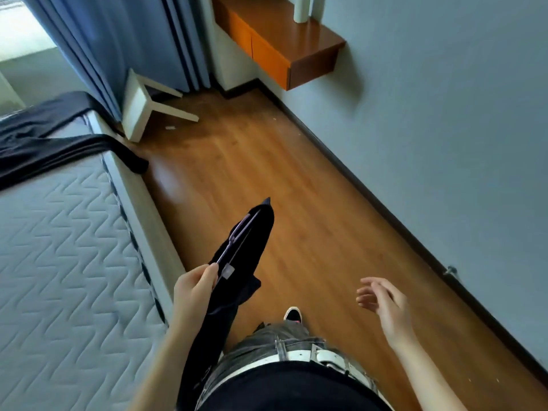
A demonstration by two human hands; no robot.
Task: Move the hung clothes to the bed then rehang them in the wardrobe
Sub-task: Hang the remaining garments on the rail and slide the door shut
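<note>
Gripping a black garment [237, 262] on its purple hanger [237, 241], left hand [192, 287]; right hand [382, 298] open, empty.

- A black garment [237, 280] hangs on a pale purple hanger [237, 241].
- More black clothes [44, 143] lie across the bed.
- The mattress [65, 247] is light grey, quilted in a zigzag pattern, with dark edge piping.
- The floor [267, 179] is warm brown wood.
- The wall [444, 129] is pale grey-blue.
- The curtain [118, 40] is blue.
- The shelf [275, 40] has a brown top and orange fronts.
- The tipped stool [139, 108] is cream white.
- The person wears grey jeans [267, 345] with a white belt [311, 355].
</note>
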